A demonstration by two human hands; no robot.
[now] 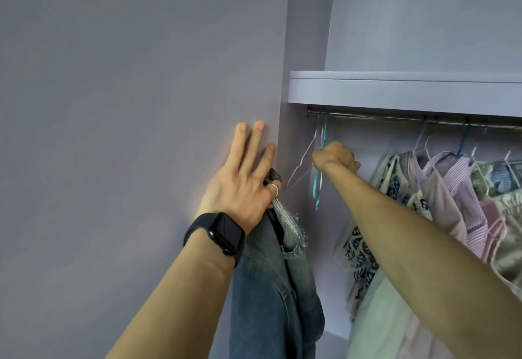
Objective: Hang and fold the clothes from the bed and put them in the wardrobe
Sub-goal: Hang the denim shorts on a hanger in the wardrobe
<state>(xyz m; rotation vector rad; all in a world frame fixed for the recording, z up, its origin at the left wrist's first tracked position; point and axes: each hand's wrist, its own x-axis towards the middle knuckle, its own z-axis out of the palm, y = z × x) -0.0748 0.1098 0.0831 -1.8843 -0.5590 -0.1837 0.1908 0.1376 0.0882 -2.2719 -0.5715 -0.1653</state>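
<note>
Nearest the camera, a pair of faded blue denim jeans with a frayed hem [271,288] hangs straight down from the left hand [240,186], well off the bed and right at the wardrobe. That hand, with a black smartwatch [223,234] on its wrist, pinches the top of the denim between thumb and forefinger. Its other fingers lie straight against the flat lilac side panel of the wardrobe [141,104].

Just beyond, the right hand [336,158] is clenched at the neck of a thin teal hanger [317,189], which hangs beside a pale wire hanger [303,158]. Whether the fingers also catch the pale one I cannot tell. Both hangers are empty and hook over the left end of the round metal rail [395,118], under the lilac shelf [395,90]. Farther right along the rail hangs a row of pink, striped and patterned garments [452,189].

The step in hand looks to be fetching a hanger for the jeans. Next, the hook must be lifted clear of the rail without dragging its neighbour along. Then the denim has to be fed over the bar, which will need both hands.
</note>
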